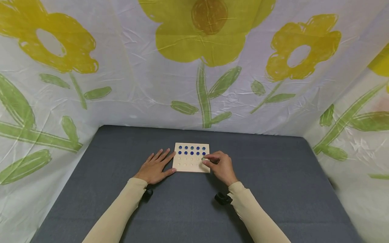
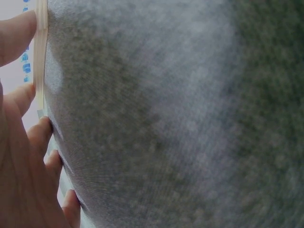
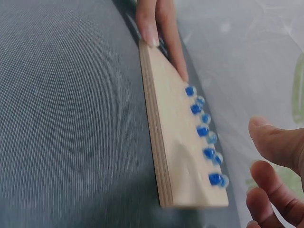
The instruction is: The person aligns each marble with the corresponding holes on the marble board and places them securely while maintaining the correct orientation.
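Observation:
A pale wooden board [image 1: 191, 168] with rows of round hollows lies flat on the table. Its two far rows hold several blue glass marbles [image 1: 192, 153], which stand up from the surface in the right wrist view [image 3: 203, 130]. At the board's left edge, my left hand [image 1: 154, 168] lies with its fingers spread, thumb and index fingertip touching the side. Over the board's right part, my right hand [image 1: 223, 167] pinches a small greenish marble [image 1: 203, 158] between thumb and fingertips. In the right wrist view the marble is hidden, and the thumb [image 3: 275, 142] shows beside the board.
A dark grey ribbed cloth [image 1: 188, 209] covers the table around the board. White sheeting [image 1: 146, 101] printed with yellow flowers hangs behind and along the sides. Each wrist carries a small black device, such as the right one [image 1: 223, 198].

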